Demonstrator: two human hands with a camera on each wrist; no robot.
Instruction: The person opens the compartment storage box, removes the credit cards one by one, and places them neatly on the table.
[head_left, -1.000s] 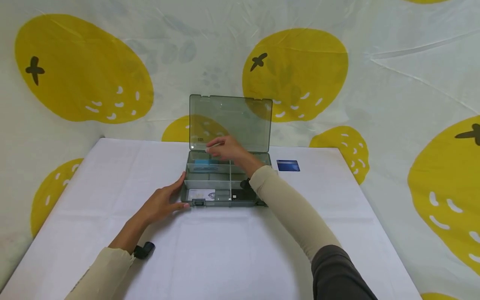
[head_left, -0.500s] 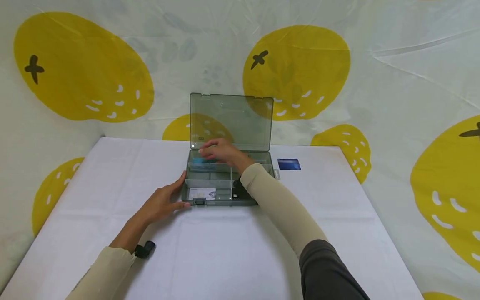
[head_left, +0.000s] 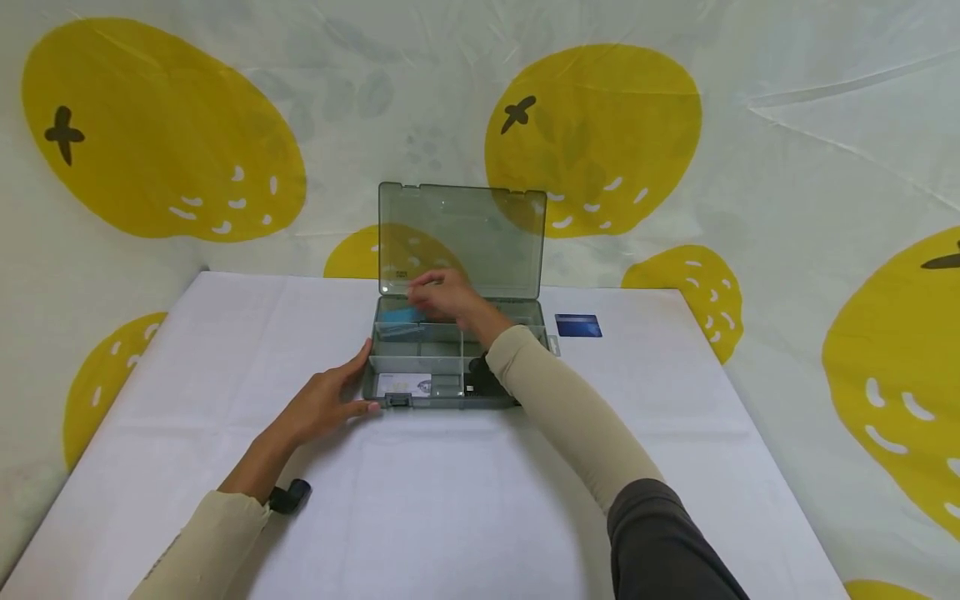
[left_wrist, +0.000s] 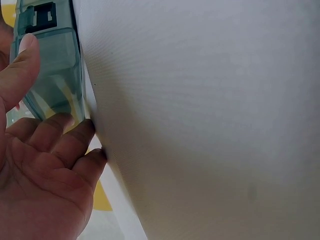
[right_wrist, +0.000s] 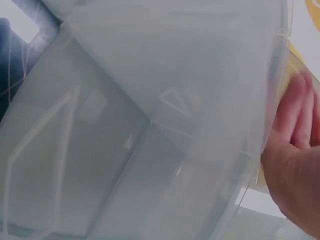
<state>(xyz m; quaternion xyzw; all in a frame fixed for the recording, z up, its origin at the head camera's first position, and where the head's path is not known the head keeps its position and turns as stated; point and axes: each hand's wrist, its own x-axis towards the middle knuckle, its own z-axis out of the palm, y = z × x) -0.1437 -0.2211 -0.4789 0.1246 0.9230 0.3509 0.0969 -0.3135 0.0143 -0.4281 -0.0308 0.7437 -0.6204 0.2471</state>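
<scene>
Box point(head_left: 442, 403) is translucent, smoky grey-green and partitioned, lid point(head_left: 468, 242) raised.

Both the left hand point(head_left: 326, 404) and right hand point(head_left: 447, 296) are bare, with 2 beige sleeves point(head_left: 573, 417) further up, a charcoal outer sleeve point(head_left: 671, 542) over the right one, plus a chunky black left-wrist gadget point(head_left: 290, 497).

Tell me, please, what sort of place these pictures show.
Probably a screened-off indoor work corner: a table covered in white, a sheet-like backdrop with large yellow fruit-like shapes around it, and an open compartment box on the tabletop. The wider room is not shown.
</scene>
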